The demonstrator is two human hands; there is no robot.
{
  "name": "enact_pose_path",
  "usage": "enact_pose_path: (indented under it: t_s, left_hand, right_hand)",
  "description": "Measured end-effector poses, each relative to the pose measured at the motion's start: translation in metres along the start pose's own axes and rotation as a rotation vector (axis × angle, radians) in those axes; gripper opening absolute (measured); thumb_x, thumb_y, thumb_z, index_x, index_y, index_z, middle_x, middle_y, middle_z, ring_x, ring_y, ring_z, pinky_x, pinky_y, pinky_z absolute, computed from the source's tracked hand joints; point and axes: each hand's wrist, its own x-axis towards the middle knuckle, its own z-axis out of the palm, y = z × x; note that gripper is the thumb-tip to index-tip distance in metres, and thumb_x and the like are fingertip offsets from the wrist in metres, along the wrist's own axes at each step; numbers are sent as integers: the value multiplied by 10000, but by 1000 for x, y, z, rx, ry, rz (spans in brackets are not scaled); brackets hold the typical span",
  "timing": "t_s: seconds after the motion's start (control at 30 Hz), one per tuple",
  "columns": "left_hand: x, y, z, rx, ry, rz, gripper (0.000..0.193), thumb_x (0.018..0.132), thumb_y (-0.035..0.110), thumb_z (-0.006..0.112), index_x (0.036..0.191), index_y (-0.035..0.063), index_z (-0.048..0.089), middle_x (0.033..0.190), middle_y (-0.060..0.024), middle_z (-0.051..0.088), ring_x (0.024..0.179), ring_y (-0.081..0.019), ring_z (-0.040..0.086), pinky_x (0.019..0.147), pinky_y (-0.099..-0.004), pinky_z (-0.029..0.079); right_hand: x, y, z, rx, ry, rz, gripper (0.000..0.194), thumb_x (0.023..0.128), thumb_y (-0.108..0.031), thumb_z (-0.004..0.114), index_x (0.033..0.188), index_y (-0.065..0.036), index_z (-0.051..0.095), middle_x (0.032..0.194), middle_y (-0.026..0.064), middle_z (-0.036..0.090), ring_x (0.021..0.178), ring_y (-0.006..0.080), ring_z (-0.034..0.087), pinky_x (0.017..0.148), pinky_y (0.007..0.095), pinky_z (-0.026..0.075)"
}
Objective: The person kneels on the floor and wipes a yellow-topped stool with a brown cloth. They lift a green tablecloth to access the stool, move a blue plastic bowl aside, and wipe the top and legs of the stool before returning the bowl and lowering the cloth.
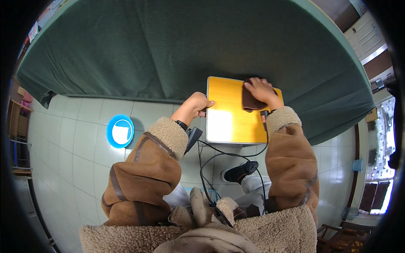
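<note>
A small wood-grain tabletop with a light metal-coloured edge (pixel 232 120) stands before me, beside a draped dark green cloth. My left hand (pixel 201 102) grips its left edge, the thumb on top and the fingers curled at the side. Near the far right corner, my right hand (pixel 262 91) presses flat on a folded dark brown cloth (pixel 251 100), which lies on the top. Black devices with cables are strapped at both wrists. Bright glare covers the near left part of the top.
The dark green cloth (pixel 158 50) hangs across the far side. A blue plastic basin (pixel 109 132) holding water or something white stands on the tiled floor at left. Black cables (pixel 227 154) loop between my arms. A wooden chair (pixel 346 237) is at lower right.
</note>
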Motion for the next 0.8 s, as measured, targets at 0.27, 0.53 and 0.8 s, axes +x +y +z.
enact_pose_path:
  t_s: [0.27, 0.53, 0.8]
  left_hand:
    - [11, -6, 1, -10, -15, -5, 268, 918, 128, 603, 1100, -66, 572, 998, -144, 645, 860, -222, 641, 701, -365, 552]
    - [20, -8, 0, -22, -23, -5, 216, 921, 119, 594, 1051, -53, 584, 948, -119, 637, 818, -210, 630, 694, -367, 549]
    - [47, -13, -6, -86, -76, -2, 188, 937, 115, 565, 1040, -40, 591, 921, -96, 653, 707, -169, 634, 610, -306, 547]
  right_hand:
    - [0, 115, 18, 206, 62, 294, 596, 1003, -451, 306, 1383, -3, 413, 1425, 196, 424, 1295, 311, 438, 1091, 383, 318]
    - [-24, 145, 45, 331, 156, 169, 544, 1006, -403, 360, 1211, 82, 494, 1127, 314, 596, 1059, 418, 586, 914, 398, 454]
    - [-70, 147, 75, 389, 173, 200, 534, 999, -417, 393, 1112, 90, 522, 1064, 327, 609, 1012, 446, 595, 853, 432, 479]
